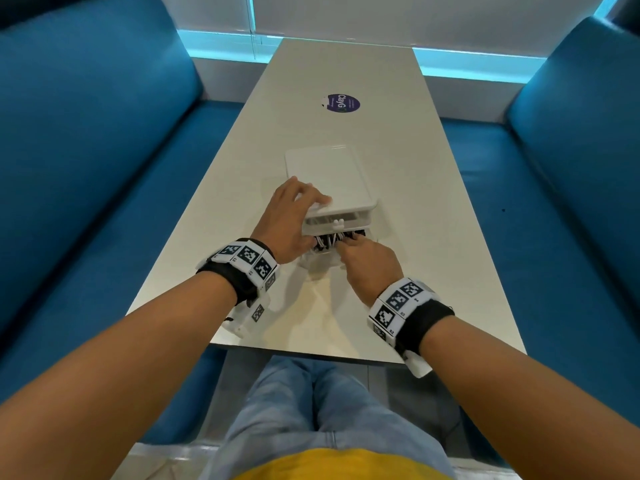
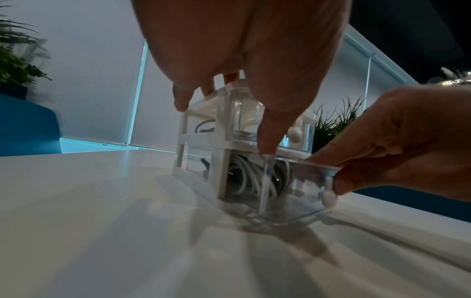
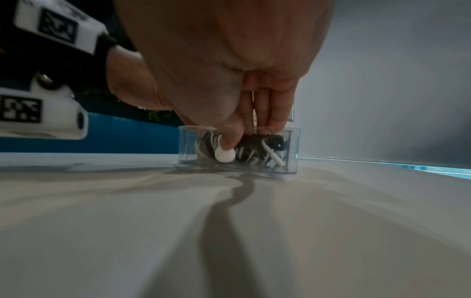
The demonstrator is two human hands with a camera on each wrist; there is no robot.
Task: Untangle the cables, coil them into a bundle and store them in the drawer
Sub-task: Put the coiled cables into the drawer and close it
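Clear plastic drawer point(image 2: 288, 193), pulled toward the tabletop's near edge with the coiled cables point(image 3: 252, 149) inside, sits under my right hand point(image 1: 369, 263), fingers pinching its front, while my left hand point(image 1: 291, 223) spreads over the organizer point(image 1: 332, 178).

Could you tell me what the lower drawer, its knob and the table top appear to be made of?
Lower drawer: clear, glossy hard plastic, probably acrylic; the cables show through its walls. Knob: smooth, opaque white, likely plastic. Table top: pale, smooth, faintly glossy, possibly laminate; it cannot be told for certain.
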